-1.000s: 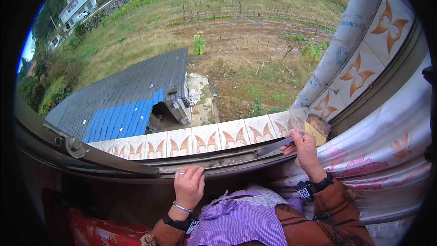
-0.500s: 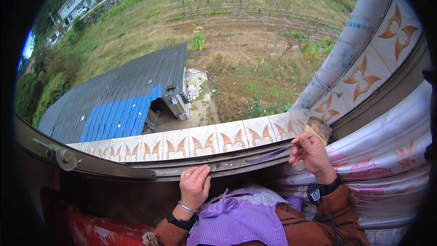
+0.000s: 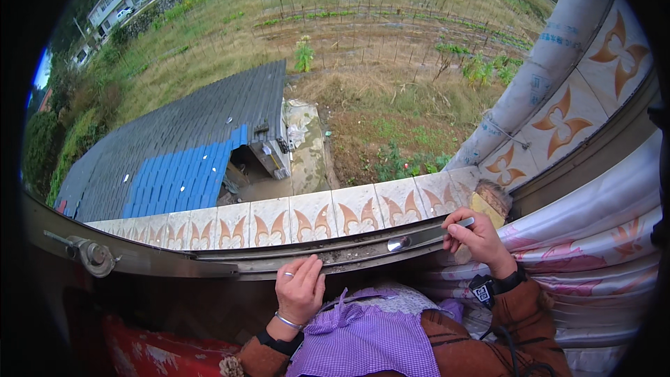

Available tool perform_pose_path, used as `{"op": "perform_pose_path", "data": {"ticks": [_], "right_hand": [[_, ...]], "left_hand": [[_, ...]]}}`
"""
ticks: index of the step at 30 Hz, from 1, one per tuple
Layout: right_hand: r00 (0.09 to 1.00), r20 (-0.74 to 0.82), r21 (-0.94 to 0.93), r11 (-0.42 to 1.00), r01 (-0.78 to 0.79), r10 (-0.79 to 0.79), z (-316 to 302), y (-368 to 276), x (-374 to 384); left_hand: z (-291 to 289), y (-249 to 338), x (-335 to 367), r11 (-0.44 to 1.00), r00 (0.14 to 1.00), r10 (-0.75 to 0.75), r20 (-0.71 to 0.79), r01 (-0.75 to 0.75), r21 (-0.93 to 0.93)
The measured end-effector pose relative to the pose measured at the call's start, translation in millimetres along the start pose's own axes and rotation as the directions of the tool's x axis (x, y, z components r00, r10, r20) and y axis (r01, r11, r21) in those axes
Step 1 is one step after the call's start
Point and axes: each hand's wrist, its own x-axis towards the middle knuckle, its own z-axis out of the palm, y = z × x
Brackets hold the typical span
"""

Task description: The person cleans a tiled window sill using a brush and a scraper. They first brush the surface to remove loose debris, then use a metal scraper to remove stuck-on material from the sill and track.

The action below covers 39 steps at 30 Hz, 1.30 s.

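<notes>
A metal spoon (image 3: 424, 236) is pinched in my right hand (image 3: 478, 239), its handle end poking up past the fingers. The shiny rounded bowl points left, over the window's sliding track (image 3: 349, 260); whether it touches the track I cannot tell. Dark dirt lies along the grooves. My left hand (image 3: 300, 292) holds nothing; its fingers lie flat on the inner edge of the track, left of the spoon. A ring and a bangle show on it.
Beyond the track runs a tiled outer sill (image 3: 314, 220). A worn yellow and brown block (image 3: 493, 201) stands at the right corner. Pale flowered curtain (image 3: 579, 248) hangs at right, a grey pipe (image 3: 516, 98) outside. A metal window frame (image 3: 139, 257) is at left.
The spoon has turned in my right hand from edge-on, so its bright bowl now shows, and its bowl end sits slightly further right. My left hand stays on the track's edge.
</notes>
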Motion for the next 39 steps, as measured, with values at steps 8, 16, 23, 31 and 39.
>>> {"op": "perform_pose_path", "data": {"ticks": [8,16,23,31,39], "right_hand": [[0.997,-0.077,0.174,0.985,-0.004,0.017,-5,23,5],[0.993,-0.089,0.181,0.982,-0.055,0.073,8,22,-4],[0.999,0.0,0.222,0.975,-0.032,0.033,19,33,6],[0.994,0.074,0.263,0.96,-0.101,0.085,47,37,18],[0.994,0.106,0.259,0.964,-0.064,0.037,74,34,24]], "left_hand": [[10,5,7,0.996,0.999,0.043,-0.012,-0.044,-0.073],[8,3,7,0.995,0.999,0.053,0.011,-0.052,-0.086],[9,2,6,0.995,0.999,0.049,0.005,-0.048,-0.087],[12,4,8,0.992,0.998,0.06,0.0,-0.06,-0.111],[19,9,13,0.984,0.996,0.088,0.001,-0.087,-0.157]]}}
